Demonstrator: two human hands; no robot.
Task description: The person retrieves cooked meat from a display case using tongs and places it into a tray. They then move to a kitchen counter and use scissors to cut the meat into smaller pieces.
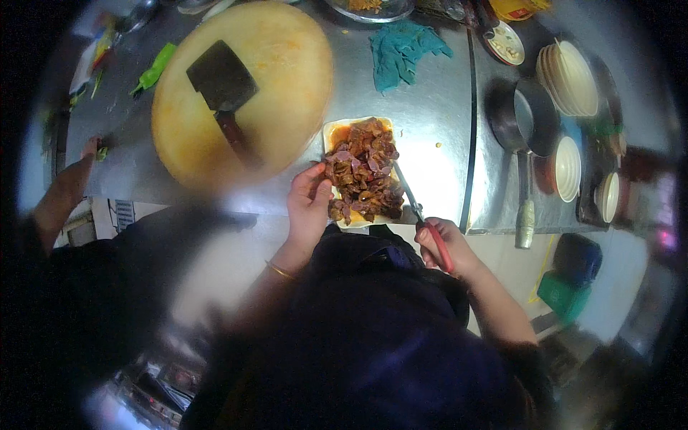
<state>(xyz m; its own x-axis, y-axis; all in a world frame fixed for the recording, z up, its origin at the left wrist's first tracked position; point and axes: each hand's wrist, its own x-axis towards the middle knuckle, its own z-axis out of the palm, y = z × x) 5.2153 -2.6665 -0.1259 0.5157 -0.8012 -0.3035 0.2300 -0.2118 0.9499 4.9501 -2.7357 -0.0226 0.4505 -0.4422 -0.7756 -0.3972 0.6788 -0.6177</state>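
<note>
A pale rectangular tray lies at the front edge of the steel counter, heaped with dark, sauced pieces of cooked meat. At the heap's left side, my left hand pinches a piece of the meat between thumb and fingers. My right hand is closed around the red handles of a pair of scissors. Their metal blades point up and left and reach the right edge of the heap; whether the tips touch meat is hard to tell.
A round chopping board bearing a cleaver lies left. A teal cloth lies behind the tray. To the right stand a saucepan and stacked bowls. Another person's arm rests at the counter's far left.
</note>
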